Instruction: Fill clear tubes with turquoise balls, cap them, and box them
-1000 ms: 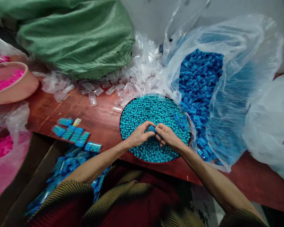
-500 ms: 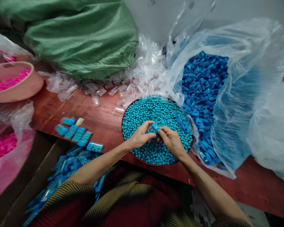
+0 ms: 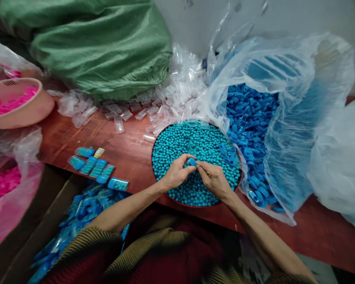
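Observation:
Over a round red-rimmed tray of teal beads (image 3: 195, 195), my left hand (image 3: 177, 172) is closed round a small clear container with a blue cap (image 3: 191, 161). The fingertips of my right hand (image 3: 214, 177) are pinched together at the right end of that cap. Two loose blue caps (image 3: 232, 157) lie on the beads at the tray's right side. Several filled containers with blue caps (image 3: 98, 169) lie on the red table to the left.
Clear empty containers (image 3: 180, 94) are heaped behind the tray. A plastic bag of blue caps (image 3: 248, 106) stands right. Left are a pink basin (image 3: 41, 100) and a box of filled containers (image 3: 77, 213). A green sack (image 3: 106, 47) sits behind.
The blue-capped container has tilted slightly between my hands, and my right fingers have shifted to the cap's end. The plastic bag's upper edge on the right has sagged a little.

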Motion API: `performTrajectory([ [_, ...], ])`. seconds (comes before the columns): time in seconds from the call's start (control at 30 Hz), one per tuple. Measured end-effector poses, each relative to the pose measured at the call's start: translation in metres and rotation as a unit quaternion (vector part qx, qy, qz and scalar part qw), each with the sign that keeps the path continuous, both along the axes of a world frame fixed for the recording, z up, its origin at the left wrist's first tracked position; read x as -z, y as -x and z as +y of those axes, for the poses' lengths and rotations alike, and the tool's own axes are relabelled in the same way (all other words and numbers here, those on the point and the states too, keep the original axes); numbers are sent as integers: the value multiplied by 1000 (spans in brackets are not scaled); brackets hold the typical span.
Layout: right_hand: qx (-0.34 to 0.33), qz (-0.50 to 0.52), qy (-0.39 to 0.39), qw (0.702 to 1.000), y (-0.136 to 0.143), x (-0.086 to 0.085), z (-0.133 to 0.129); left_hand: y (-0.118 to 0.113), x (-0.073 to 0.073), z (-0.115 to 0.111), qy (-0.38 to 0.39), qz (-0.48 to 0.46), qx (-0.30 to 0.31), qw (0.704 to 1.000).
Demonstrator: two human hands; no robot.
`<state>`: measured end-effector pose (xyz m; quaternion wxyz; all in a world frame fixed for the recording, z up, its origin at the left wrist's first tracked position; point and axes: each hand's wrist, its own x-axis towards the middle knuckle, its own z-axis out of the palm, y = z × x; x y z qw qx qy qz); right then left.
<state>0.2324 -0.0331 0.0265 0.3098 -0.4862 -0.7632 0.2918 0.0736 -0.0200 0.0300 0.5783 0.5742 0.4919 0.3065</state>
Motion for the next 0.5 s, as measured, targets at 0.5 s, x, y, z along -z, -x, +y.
performTrajectory([
  [0.5,42,176,137,974,-10,-18,19,7,-5,4,-30,-62,61,996],
])
